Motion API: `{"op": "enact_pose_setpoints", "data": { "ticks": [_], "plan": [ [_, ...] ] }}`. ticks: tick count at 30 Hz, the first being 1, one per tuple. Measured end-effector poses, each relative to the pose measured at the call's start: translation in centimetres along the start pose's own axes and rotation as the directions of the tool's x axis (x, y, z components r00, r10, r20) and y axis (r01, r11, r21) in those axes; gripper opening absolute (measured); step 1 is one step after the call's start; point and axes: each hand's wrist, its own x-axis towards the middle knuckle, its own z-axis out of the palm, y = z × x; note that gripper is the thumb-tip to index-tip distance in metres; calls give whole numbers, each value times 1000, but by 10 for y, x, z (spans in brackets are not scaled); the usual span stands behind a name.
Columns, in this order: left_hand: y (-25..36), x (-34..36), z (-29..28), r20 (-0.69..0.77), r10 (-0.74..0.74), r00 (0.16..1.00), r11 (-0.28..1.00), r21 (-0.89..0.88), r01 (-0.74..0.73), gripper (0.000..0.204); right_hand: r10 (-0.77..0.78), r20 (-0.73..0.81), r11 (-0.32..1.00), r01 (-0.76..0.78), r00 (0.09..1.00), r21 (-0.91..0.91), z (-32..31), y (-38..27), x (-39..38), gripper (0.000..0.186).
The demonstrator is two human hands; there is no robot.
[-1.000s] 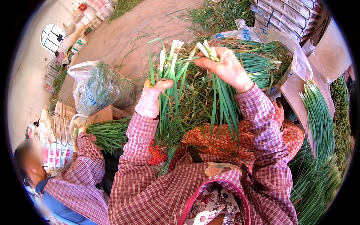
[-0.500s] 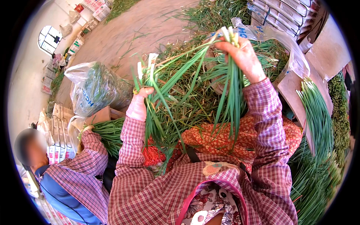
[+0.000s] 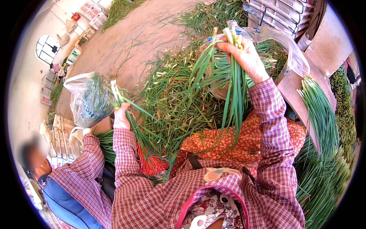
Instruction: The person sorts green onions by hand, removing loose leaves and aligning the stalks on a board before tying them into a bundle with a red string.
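Note:
My left hand (image 3: 122, 112) is closed round a small bunch of green stalks (image 3: 139, 133) with white ends upward, out at the left. Higher up at the right, my right hand (image 3: 244, 55) grips a larger bunch of green stalks (image 3: 232, 99) near its pale ends; long leaves hang down and some stray to the left. Between and beneath both hands lies a heap of loose, partly dried greens (image 3: 171, 91). Red strings (image 3: 150, 160) lie under the left bunch, beside an orange flowered cloth (image 3: 211, 143) over my lap.
A co-worker (image 3: 76, 183) sits at my left near a clear bag of greens (image 3: 87, 99). At right, tidy stalks (image 3: 320, 114) lie on a board (image 3: 286, 93), with stacked white crates (image 3: 278, 13) behind. More crates (image 3: 91, 13) line the far wall.
My hands have moved apart. The left went down and leftward with its bunch, pulling free of strands that spanned both hands; the right rose and shifted right, still gripping its bunch.

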Motion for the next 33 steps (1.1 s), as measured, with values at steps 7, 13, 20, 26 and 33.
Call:
{"op": "enact_pose_setpoints", "data": {
  "ticks": [7,13,20,26,33],
  "plan": [
    [81,-34,98,399,159,903,983,-147,-108,36,37,276,994,-63,960,84,45,-2,-8,20],
    [80,-64,156,565,130,815,987,-155,-50,30,48,272,991,-80,961,109,63,0,-9,22],
    [75,-75,172,597,230,768,973,-115,-202,26,63,272,975,-118,960,190,67,5,-10,19],
    [78,-77,168,565,245,788,966,-73,-248,32,149,251,930,-222,956,294,66,-5,-14,15],
    [51,-71,141,512,192,837,981,-65,-185,28,-15,-63,997,19,998,69,19,-17,3,40]
  ]
}}
